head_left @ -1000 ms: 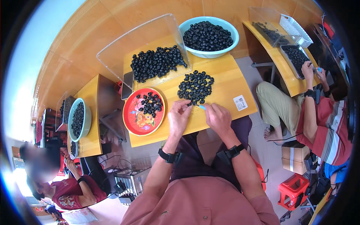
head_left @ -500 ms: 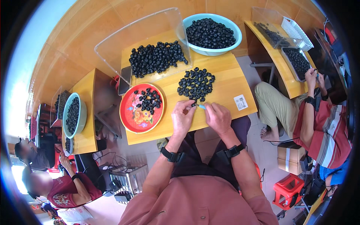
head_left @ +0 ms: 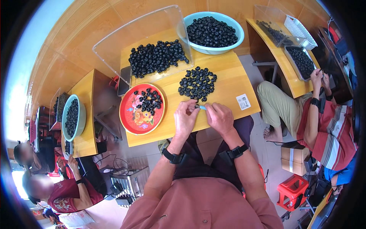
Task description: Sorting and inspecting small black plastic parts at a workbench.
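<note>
My left hand (head_left: 185, 117) is closed, pinching a small black round bead (head_left: 197, 106) at its fingertips, partly hidden by them. My right hand (head_left: 221, 120) grips a slim light-blue-handled tool (head_left: 202, 107). Its tip meets the bead; the kind of tool is too small to make out. Just beyond my fingers lies a loose group of black beads with holes (head_left: 197, 84) on the yellow wooden table (head_left: 228, 82). To the left of my hands, a red flowered round tray (head_left: 122, 114) carries more black beads (head_left: 151, 102).
A clear plastic bin (head_left: 133, 24) on its side holds a heap of beads (head_left: 156, 59). Behind is a light-blue basin (head_left: 213, 50) full of them. A phone (head_left: 124, 81) lies beside the bin, a label (head_left: 243, 102) at right. Co-workers sit at both sides; a red stool (head_left: 291, 192) stands lower right.
The whole view has shifted slightly. My hands keep almost the same pose, with the tool still against the bead. A co-worker's hands at the left have moved.
</note>
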Demonstrator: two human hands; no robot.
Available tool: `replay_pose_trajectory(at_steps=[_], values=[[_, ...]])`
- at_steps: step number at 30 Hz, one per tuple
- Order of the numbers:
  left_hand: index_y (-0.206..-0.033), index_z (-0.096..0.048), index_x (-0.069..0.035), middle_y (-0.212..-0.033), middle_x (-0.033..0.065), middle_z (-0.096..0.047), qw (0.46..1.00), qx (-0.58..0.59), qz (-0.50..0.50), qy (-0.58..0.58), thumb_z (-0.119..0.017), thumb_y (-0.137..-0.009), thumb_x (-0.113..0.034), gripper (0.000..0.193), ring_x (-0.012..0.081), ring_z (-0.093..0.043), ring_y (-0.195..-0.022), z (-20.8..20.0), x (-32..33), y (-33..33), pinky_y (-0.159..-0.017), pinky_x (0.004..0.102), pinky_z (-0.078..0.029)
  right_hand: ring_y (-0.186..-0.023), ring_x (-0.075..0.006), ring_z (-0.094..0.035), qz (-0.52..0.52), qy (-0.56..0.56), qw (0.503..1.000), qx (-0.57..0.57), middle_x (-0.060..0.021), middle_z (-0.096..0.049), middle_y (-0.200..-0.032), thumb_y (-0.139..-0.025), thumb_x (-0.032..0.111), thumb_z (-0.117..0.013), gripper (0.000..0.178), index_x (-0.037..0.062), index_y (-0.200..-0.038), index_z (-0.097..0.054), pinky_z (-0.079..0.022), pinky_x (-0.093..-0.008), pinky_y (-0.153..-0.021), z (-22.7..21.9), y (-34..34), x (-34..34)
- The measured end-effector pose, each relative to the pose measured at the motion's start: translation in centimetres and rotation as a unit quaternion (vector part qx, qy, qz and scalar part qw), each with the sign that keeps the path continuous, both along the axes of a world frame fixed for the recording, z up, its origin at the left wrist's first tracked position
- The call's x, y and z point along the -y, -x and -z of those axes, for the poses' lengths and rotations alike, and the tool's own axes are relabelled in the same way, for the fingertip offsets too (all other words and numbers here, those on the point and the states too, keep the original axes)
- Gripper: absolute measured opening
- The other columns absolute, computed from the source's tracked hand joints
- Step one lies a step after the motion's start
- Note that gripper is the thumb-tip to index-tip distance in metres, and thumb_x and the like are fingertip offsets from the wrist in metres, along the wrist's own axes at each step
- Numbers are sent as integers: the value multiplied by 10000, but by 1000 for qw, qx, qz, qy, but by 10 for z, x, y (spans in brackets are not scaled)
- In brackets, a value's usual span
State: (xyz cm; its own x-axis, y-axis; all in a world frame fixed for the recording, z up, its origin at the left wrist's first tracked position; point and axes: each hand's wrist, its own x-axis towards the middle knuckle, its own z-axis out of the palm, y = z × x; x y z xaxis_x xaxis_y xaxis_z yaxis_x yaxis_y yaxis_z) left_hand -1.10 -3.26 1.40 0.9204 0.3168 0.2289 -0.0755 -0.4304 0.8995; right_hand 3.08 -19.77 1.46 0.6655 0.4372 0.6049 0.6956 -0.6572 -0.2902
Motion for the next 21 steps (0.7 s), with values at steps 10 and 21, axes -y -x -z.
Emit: replay_pose_trajectory(at_steps=[10,21], values=[[-1145,-686,-15,-935,61,-717,984,15,-11,177,-809,-873,27,301,111,-684,-826,12,-2,3,-757,269,-572,-672,-257,-655,42,9,999,-17,-72,-594,-742,-867,81,-691,101,61,-965,-700,-532,-394,-596,-1,-1,-2],[-1033,-774,-34,-963,77,-662,997,39,-11,60,-812,-863,8,179,158,-687,-811,5,-4,3,-704,271,-559,-665,-260,-651,40,-2,999,-9,-72,-594,-737,-887,77,-684,96,60,-980,-706,-524,-397,-591,-1,-1,-1]])
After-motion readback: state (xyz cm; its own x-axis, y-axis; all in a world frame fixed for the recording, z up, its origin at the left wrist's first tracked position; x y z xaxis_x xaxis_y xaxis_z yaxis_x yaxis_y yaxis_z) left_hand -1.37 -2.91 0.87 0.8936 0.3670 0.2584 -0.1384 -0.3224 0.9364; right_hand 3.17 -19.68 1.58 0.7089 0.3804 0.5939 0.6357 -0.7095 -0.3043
